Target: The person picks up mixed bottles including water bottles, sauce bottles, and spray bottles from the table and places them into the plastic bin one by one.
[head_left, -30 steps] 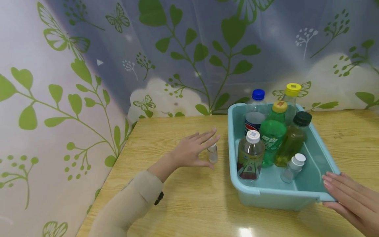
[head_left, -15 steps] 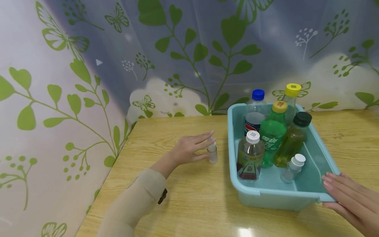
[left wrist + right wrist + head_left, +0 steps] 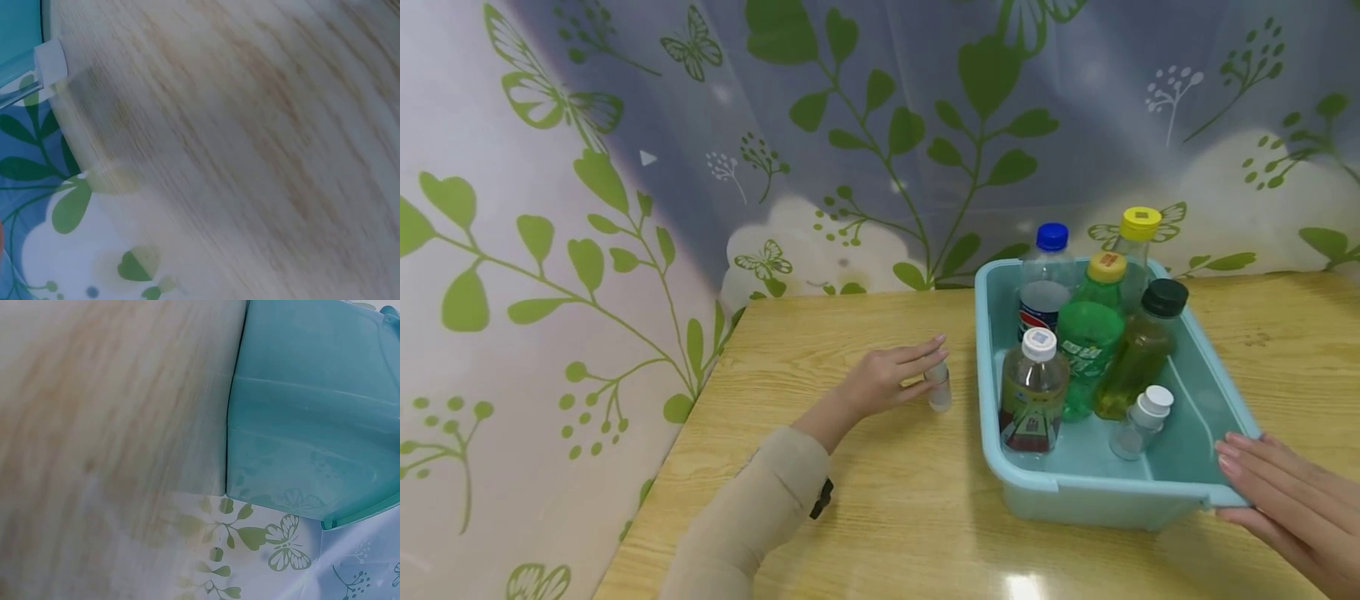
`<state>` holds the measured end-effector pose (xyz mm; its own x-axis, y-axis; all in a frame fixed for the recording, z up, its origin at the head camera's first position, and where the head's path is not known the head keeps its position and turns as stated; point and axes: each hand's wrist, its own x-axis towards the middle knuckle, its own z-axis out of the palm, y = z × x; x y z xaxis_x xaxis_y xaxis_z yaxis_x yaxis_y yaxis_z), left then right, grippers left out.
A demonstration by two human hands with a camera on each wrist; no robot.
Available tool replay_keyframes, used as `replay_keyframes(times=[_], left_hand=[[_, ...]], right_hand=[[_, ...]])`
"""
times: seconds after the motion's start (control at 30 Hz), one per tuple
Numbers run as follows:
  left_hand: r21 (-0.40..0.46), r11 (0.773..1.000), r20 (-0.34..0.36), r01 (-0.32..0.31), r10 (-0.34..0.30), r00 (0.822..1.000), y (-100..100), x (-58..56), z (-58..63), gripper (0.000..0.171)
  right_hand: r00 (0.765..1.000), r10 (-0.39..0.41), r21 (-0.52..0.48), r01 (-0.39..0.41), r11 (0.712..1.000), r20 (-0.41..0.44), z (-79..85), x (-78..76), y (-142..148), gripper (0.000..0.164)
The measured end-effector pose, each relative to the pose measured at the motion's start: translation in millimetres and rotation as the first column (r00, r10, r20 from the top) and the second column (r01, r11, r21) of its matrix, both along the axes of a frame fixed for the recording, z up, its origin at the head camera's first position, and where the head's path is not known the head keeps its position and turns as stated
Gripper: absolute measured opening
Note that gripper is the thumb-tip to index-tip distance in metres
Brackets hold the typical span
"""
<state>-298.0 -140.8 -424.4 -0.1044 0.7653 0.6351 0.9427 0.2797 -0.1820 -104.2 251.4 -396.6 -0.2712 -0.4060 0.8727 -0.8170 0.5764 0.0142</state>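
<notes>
My left hand (image 3: pixel 887 379) reaches in from the left and pinches a small clear bottle (image 3: pixel 939 397) between thumb and fingers, low over the wooden table. In the left wrist view the small bottle's white end (image 3: pixel 51 63) shows against the tabletop. At the right, my right hand (image 3: pixel 1292 492) holds the near right corner of a light blue plastic bin (image 3: pixel 1105 490), fingers over the rim and thumb below it. The right wrist view shows the outside wall of the bin (image 3: pixel 300 425) beside the table.
Inside the bin stand a blue-capped cola bottle (image 3: pixel 1047 283), a green soda bottle (image 3: pixel 1086 333), a dark-capped bottle (image 3: pixel 1138 358), a yellow-capped bottle (image 3: pixel 1133 250), a white-capped drink bottle (image 3: pixel 1033 400) and a small white-capped bottle (image 3: pixel 1138 425). A leaf-patterned curtain (image 3: pixel 850 167) backs the table.
My left hand's spread fingers have closed in on the small bottle, which stays at nearly the same spot. My right hand and the bin have not moved.
</notes>
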Motion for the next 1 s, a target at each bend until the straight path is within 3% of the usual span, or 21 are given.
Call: replay_keyframes(times=[0.3,1.0], left_hand=[[0.04,0.999,-0.05,-0.016,0.018,0.999,4.1,1.4,-0.7,0.041],[0.043,0.999,0.039,-0.03,0.029,0.999,5.7,3.0,2.1,0.031]], right_hand=[[1.0,-0.016,0.024,0.015,1.0,0.012,-5.0,-0.7,6.4,0.051],[1.0,0.0,0.009,0.0,1.0,-0.006,-3.4,-0.6,4.2,0.049]])
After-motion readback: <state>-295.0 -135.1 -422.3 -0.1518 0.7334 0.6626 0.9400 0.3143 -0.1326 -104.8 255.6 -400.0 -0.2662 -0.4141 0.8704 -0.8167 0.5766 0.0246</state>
